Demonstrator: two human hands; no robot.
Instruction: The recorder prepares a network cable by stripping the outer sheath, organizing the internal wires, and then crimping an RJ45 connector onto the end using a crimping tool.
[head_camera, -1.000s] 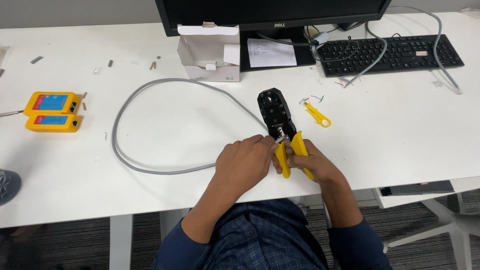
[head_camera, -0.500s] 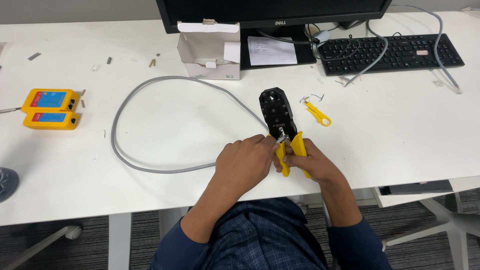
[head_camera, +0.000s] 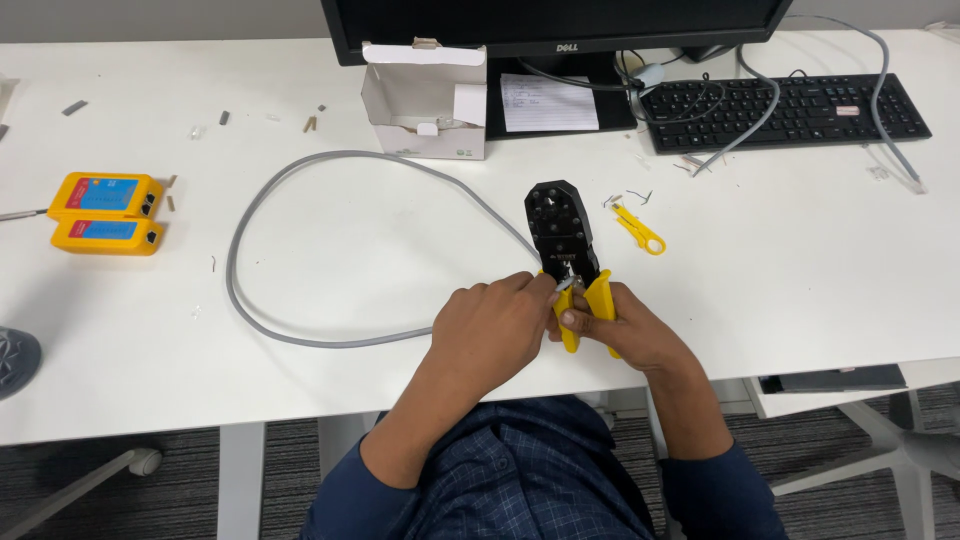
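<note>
Two hands meet at the near edge of the white desk (head_camera: 800, 300), both sleeved in dark blue above a checked blue shirt. The left hand (head_camera: 492, 325) is curled, its fingertips pinched on the end of the grey cable (head_camera: 300, 170) right where it enters the side of the crimping tool (head_camera: 567, 235). The right hand (head_camera: 622, 330) is wrapped closed around the tool's yellow handles, thumb laid across them (how hard it squeezes cannot be told). The tool lies flat on the desk, black head pointing away from the person, handles toward them.

From the pinch the cable runs away to the left in one wide loop, sweeping out across the bare desk and curving back to the hands along the near side. Just beside the tool's head, to its right, lies a small yellow stripper (head_camera: 640, 228) with a few wire offcuts near it. Far to the left sit two yellow tester units (head_camera: 105, 212) with blue faces, one in front of the other, touching.

Farther back stands an open white cardboard box (head_camera: 425, 100), then a paper slip (head_camera: 548, 103) on the monitor's (head_camera: 550, 15) base, and to the right a black keyboard (head_camera: 790, 110) with grey leads draped over it.
</note>
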